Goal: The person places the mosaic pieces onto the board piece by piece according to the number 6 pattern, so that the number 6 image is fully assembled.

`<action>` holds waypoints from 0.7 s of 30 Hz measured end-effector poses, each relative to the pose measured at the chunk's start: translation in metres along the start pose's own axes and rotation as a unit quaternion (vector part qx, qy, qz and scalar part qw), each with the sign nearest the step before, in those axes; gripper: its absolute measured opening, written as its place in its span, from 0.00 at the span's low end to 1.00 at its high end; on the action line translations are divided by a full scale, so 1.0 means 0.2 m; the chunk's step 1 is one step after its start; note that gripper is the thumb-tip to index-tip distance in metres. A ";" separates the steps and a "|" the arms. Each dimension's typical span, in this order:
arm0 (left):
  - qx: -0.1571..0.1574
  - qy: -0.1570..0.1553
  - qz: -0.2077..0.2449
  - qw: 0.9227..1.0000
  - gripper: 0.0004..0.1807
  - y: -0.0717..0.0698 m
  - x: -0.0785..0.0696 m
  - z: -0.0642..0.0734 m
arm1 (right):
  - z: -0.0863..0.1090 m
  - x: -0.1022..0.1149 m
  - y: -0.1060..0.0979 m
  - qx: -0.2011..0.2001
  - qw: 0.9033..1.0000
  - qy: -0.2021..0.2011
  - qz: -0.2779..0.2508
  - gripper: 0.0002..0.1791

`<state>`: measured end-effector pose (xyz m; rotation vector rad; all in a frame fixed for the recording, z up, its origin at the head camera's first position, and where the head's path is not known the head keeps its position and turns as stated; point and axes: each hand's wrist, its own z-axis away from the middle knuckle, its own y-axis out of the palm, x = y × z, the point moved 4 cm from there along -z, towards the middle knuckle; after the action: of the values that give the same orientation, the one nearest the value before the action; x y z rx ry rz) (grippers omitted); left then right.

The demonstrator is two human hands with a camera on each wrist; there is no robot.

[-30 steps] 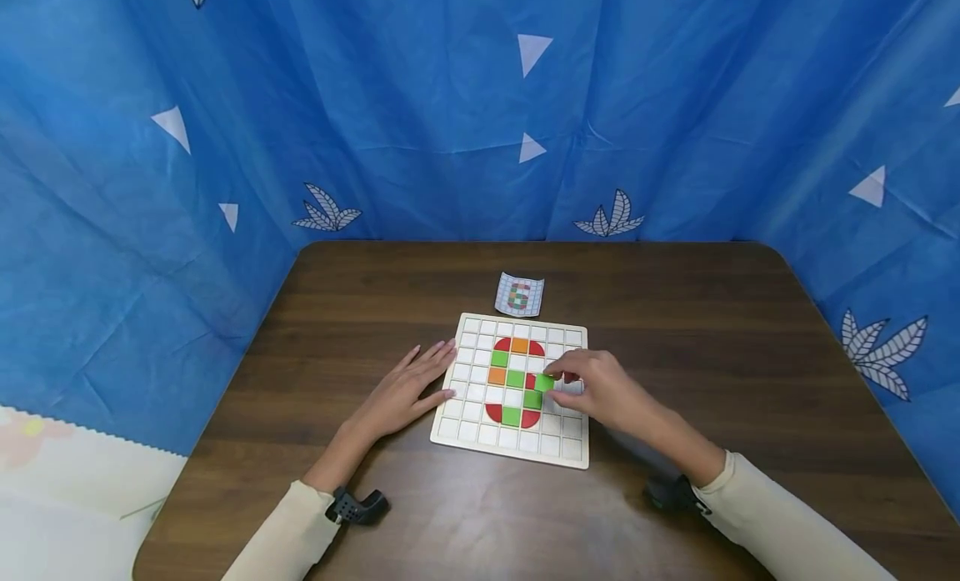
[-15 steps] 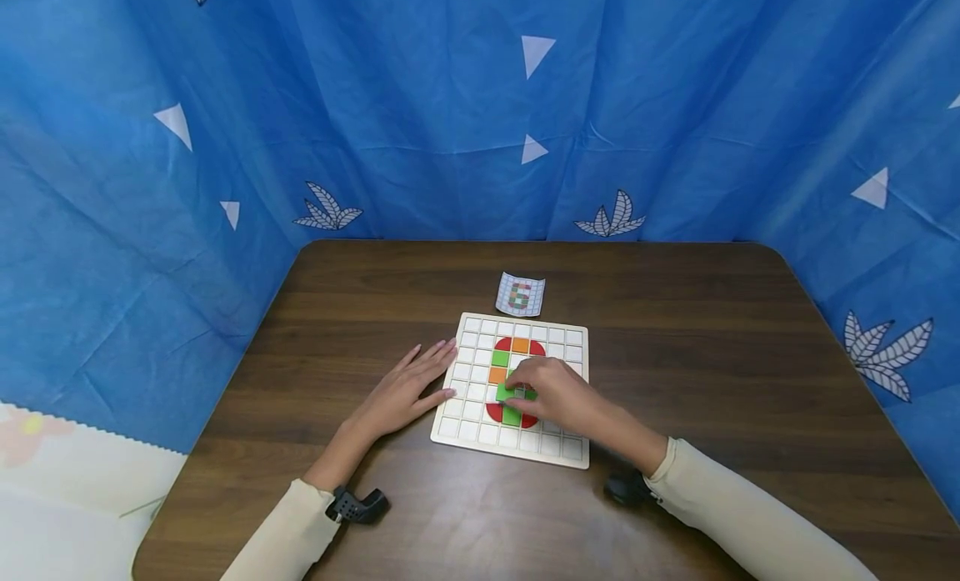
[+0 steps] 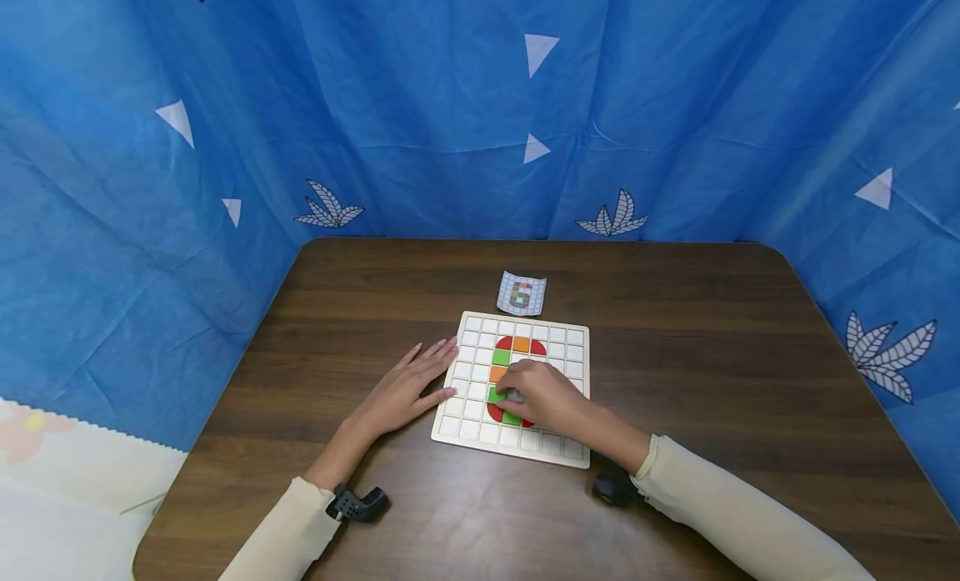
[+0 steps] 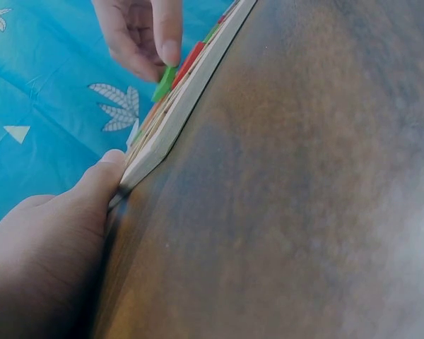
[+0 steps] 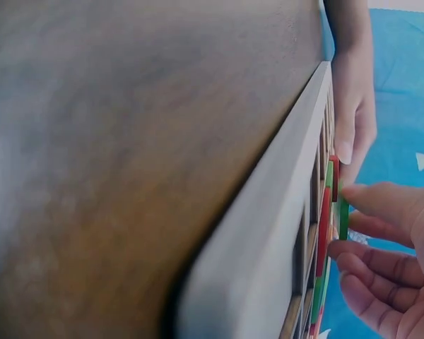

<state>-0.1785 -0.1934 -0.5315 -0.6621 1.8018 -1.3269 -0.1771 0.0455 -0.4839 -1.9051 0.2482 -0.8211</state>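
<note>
My right hand (image 3: 551, 393) pinches a green square tile (image 3: 495, 394) between thumb and fingers, low over the gridded board (image 3: 459, 429). The tile is just below an orange tile (image 3: 498, 374) and above a red rounded tile (image 3: 494, 413). In the left wrist view the held green tile (image 4: 164, 83) is tilted at the board's surface; the right wrist view shows this green tile (image 5: 343, 220) between thumb and fingertips. My left hand (image 3: 408, 393) lies with fingers extended, its fingertips and thumb at the board's left edge. My right hand hides several tiles in the middle.
Behind the board lies a small curled paper card (image 3: 521, 296) printed with a coloured tile pattern. The brown wooden table (image 3: 712, 339) runs back to a blue curtain (image 3: 450, 106). A black wrist device (image 3: 358, 504) sits on my left wrist.
My right hand has moved left across the board with the green tile, from the figure's right side to its left side, and lowered it. The left hand has stayed in place.
</note>
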 end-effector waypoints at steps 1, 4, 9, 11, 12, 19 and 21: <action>0.002 -0.002 0.000 1.000 0.41 0.00 0.00 0.00 | 0.00 0.00 0.00 -0.002 1.000 0.000 0.002 0.07; 0.004 -0.004 0.003 1.000 0.41 0.00 0.00 0.00 | -0.01 0.01 0.00 -0.005 1.000 0.003 0.005 0.07; 0.004 -0.003 0.004 1.000 0.41 -0.02 -0.01 0.01 | -0.01 0.01 0.00 0.001 1.000 0.014 0.005 0.06; 0.005 -0.003 0.005 1.000 0.40 -0.02 -0.01 0.01 | -0.01 0.02 0.00 0.005 1.000 0.020 0.005 0.06; 0.005 -0.002 0.006 1.000 0.40 -0.02 -0.01 0.01 | -0.01 0.02 -0.01 0.008 1.000 0.023 0.005 0.07; 0.006 -0.001 0.008 1.000 0.40 -0.03 -0.01 0.01 | -0.02 0.03 -0.01 0.029 0.999 0.045 0.004 0.14; 0.005 0.000 0.008 1.000 0.40 -0.03 0.00 0.01 | -0.02 0.03 -0.01 0.032 0.998 0.056 0.005 0.14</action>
<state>-0.1764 -0.1966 -0.5264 -0.6416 1.7953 -1.3237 -0.1760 0.0398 -0.4783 -1.8000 0.2958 -0.9199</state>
